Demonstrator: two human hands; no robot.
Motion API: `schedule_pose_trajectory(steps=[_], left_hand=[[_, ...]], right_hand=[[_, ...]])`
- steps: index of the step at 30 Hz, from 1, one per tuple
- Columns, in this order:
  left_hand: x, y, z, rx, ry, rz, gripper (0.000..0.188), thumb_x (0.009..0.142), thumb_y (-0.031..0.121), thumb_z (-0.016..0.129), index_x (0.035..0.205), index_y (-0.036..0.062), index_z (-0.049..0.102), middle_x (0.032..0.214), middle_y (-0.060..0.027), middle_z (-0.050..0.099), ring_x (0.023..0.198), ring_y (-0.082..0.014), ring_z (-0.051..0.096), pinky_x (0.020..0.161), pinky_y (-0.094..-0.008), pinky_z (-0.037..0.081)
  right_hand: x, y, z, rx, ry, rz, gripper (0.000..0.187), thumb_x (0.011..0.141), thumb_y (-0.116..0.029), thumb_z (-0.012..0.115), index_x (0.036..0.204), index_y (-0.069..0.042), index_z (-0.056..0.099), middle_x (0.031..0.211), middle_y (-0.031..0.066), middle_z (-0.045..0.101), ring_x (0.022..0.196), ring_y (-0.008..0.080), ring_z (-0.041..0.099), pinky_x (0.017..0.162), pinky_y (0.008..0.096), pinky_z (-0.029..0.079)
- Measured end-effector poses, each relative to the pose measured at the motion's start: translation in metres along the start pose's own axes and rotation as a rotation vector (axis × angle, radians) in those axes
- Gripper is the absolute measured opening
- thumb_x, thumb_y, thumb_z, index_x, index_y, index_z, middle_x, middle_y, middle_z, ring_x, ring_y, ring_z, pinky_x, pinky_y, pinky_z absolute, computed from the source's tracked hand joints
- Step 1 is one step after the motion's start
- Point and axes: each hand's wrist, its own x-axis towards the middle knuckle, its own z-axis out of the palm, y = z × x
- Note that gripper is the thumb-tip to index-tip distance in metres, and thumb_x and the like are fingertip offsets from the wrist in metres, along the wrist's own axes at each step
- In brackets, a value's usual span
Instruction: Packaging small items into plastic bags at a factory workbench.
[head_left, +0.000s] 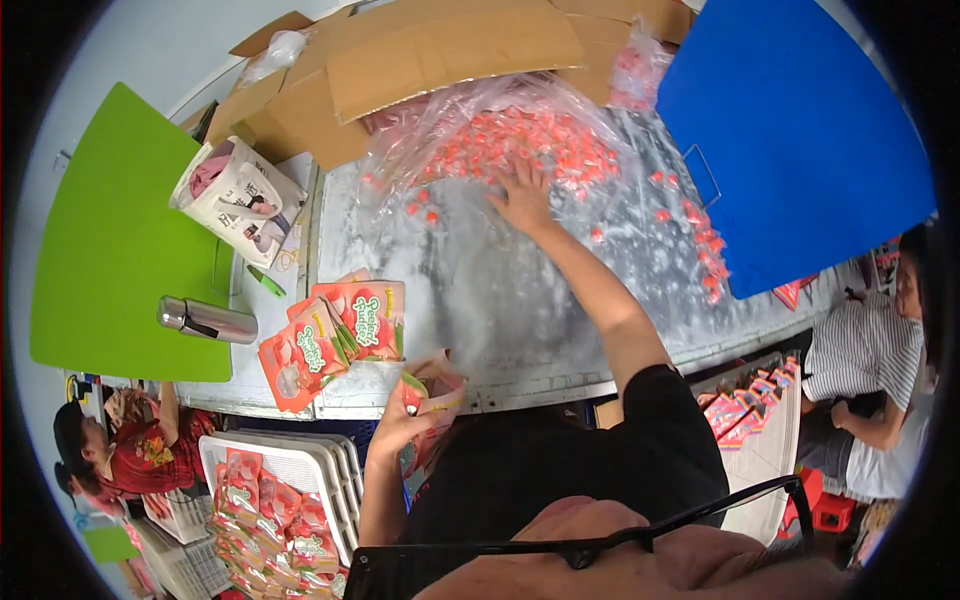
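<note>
My right hand [526, 205] reaches far across the table, fingers spread, at the near edge of a heap of small red-and-white wrapped candies [550, 140]. Clear plastic film [410, 145] lies around and partly over the heap. Near the table's front edge, my left hand [396, 428] is closed round a red and pink candy pouch [443, 388], its mouth apart at the top. To the left of that, several flat red pouches [365, 318] lie overlapping on the tabletop.
Cardboard boxes [450, 50] line the back. A blue panel [800, 140] stands right, a green panel [120, 240] left. A steel flask [208, 318], a green cutter [266, 281] and a white bag [240, 200] sit left. White crates [335, 480] hold pouches below. Other people work on both sides.
</note>
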Motion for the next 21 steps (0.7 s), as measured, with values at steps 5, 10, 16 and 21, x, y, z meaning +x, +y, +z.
schedule_pose_trajectory(steps=[5, 10, 16, 21], left_hand=[[-0.015, -0.002, -0.006, -0.185, 0.149, -0.037, 0.076, 0.071, 0.0, 0.071, 0.14, 0.0, 0.041, 0.133, -0.0116, 0.054, 0.124, -0.0216, 0.052, 0.105, -0.0347, 0.04], [-0.01, -0.012, -0.007, -0.185, 0.124, -0.011, 0.079, 0.072, 0.0, 0.071, 0.144, -0.0002, 0.038, 0.137, -0.0114, 0.052, 0.128, -0.0212, 0.049, 0.107, -0.036, 0.039], [-0.011, -0.018, -0.013, -0.124, 0.056, 0.015, 0.082, 0.069, 0.002, 0.071, 0.144, -0.0006, 0.038, 0.138, -0.012, 0.05, 0.131, -0.023, 0.046, 0.111, -0.0382, 0.032], [-0.021, -0.005, -0.007, -0.125, 0.089, 0.037, 0.083, 0.068, 0.002, 0.073, 0.144, -0.0002, 0.039, 0.137, -0.0102, 0.051, 0.129, -0.021, 0.046, 0.11, -0.0362, 0.032]], right_hand=[[0.02, -0.014, 0.017, 0.019, -0.356, -0.008, 0.054, 0.088, -0.051, 0.059, 0.136, -0.027, 0.057, 0.145, 0.0069, 0.044, 0.142, 0.0337, 0.027, 0.116, 0.0586, 0.017], [-0.049, -0.033, -0.008, 0.068, -0.383, -0.161, 0.057, 0.089, -0.051, 0.056, 0.141, -0.027, 0.052, 0.143, 0.0086, 0.047, 0.139, 0.0313, 0.032, 0.118, 0.0544, 0.013], [-0.098, -0.023, -0.053, 0.86, -0.363, 0.165, 0.059, 0.102, -0.041, 0.04, 0.152, -0.011, 0.034, 0.145, 0.0097, 0.049, 0.14, 0.0274, 0.036, 0.12, 0.0415, 0.014], [-0.115, -0.013, -0.085, 1.298, -0.232, 0.448, 0.056, 0.106, -0.035, 0.033, 0.154, -0.007, 0.027, 0.149, 0.0079, 0.046, 0.143, 0.0218, 0.033, 0.12, 0.0372, 0.019]])
